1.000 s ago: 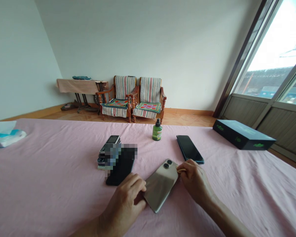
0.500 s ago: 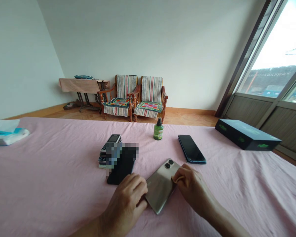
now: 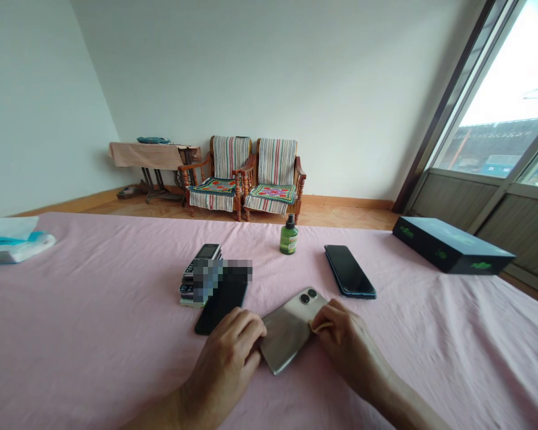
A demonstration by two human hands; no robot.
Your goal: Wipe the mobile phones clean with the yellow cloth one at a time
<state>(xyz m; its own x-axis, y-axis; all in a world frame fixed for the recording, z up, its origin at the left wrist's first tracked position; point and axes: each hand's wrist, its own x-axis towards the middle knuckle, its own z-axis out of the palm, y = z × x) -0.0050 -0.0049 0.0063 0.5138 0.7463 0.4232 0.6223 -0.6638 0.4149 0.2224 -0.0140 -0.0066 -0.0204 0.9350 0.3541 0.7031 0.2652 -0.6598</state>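
A champagne-coloured phone point(image 3: 284, 337), its camera side up, is gripped along its left edge by the left hand point(image 3: 231, 352), while a small yellowish cloth point(image 3: 321, 326) is pinched by the right hand point(image 3: 345, 340) against the opposite edge. On the pink sheet point(image 3: 116, 340), a black phone point(image 3: 222, 307), stacked keypad phones point(image 3: 201, 269), a green bottle point(image 3: 289, 239), a blue-edged phone point(image 3: 348, 272) and a black box point(image 3: 452, 246) are spread around the hands.

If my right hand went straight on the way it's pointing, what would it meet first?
Most likely the silver phone, lying camera side up; the right hand is at its edge, though exact depth is unclear.
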